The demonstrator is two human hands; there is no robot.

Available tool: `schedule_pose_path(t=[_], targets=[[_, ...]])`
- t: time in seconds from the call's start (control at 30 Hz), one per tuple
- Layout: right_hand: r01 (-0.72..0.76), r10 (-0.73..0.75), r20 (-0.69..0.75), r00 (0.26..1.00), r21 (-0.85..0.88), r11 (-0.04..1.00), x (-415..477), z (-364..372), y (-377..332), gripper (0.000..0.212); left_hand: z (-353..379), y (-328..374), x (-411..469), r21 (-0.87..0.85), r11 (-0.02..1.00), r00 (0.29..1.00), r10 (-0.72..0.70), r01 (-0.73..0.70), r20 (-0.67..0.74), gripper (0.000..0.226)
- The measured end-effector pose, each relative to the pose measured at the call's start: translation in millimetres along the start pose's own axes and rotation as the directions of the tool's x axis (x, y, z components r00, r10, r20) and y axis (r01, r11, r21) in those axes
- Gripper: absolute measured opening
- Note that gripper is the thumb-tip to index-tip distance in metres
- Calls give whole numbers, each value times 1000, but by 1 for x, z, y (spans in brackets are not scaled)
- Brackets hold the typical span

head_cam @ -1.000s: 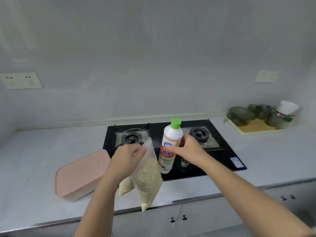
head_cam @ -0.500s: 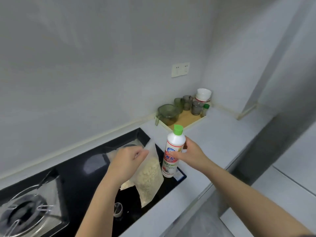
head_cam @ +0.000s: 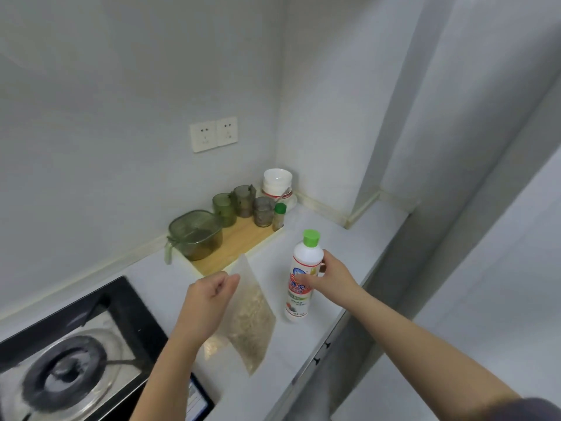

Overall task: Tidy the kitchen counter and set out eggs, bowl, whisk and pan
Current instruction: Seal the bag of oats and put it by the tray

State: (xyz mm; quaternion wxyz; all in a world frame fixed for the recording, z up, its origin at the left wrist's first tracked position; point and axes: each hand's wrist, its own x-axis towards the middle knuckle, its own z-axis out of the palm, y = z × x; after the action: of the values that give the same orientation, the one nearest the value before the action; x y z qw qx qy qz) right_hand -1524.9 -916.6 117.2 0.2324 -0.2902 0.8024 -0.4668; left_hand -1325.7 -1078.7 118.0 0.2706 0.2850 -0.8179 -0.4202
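Near left: black glass stove [head_cam: 136,311] set into the counter [head_cam: 349,238], one round burner [head_cam: 65,372] with a metal ring in view.

Near right: dark sleeve [head_cam: 540,410] at the edge of the view, with a bare forearm running up from it.

Middle, left: left hand [head_cam: 209,294], fingers curled, pinching the top edge of a clear plastic bag [head_cam: 252,326]. Bag hanging free beside the forearm, lower part filled with pale grains, upper part flat and empty, bottom corner over the strip of counter right of the stove.

Middle, right: right hand [head_cam: 334,276], wrapped round the middle of a white plastic bottle [head_cam: 303,268], thumb across the red part of the label. Bottle upright, green cap [head_cam: 311,238] on top, just right of the bag and apart from it. Base low over the counter near the front edge; touching or not, impossible to tell.

Below the front edge: grey cabinet doors with small dark handles [head_cam: 326,345].

Farther, along the back wall: wooden board [head_cam: 239,244] carrying, left to right, a green see-through basket [head_cam: 195,233] with a handle, two green cups [head_cam: 224,208], a clear glass jar [head_cam: 263,211] and a small spice bottle [head_cam: 279,217] with a green lid at the board's right end.

Far corner: stack of white bowls [head_cam: 277,180], on the counter just behind the spice bottle, well apart from both hands.

On the wall above the board: double white socket [head_cam: 213,134].
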Motion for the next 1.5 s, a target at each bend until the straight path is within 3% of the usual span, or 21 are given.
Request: schedule_pose_path(t=[0.33,0.5,0.8,1.17,1.27,1.4,1.5], targets=[[-101,123,-301,946,88,991,138,-117,56,44,124,36,125,-23,991,987,132,-131,90,46],[-201,222,-435,873,93,975,182,-152,86,44,169,30,176,21,986,972,162,-168,170,47],[-288,352,-604,715,204,936,242,-206,134,50,222,20,218,21,997,966,67,-75,248,45],[-300,411,-589,696,282,911,250,-202,156,56,239,6,219,102,992,951,43,-77,305,44],[-306,435,-564,702,313,899,247,-198,159,66,235,5,216,136,986,948,48,-95,314,44],[-401,532,-516,671,350,846,235,-186,168,88,224,8,210,201,968,932,74,-153,354,45],[-484,585,-432,687,327,811,222,-170,169,76,211,8,210,328,910,907,103,-251,408,44]])
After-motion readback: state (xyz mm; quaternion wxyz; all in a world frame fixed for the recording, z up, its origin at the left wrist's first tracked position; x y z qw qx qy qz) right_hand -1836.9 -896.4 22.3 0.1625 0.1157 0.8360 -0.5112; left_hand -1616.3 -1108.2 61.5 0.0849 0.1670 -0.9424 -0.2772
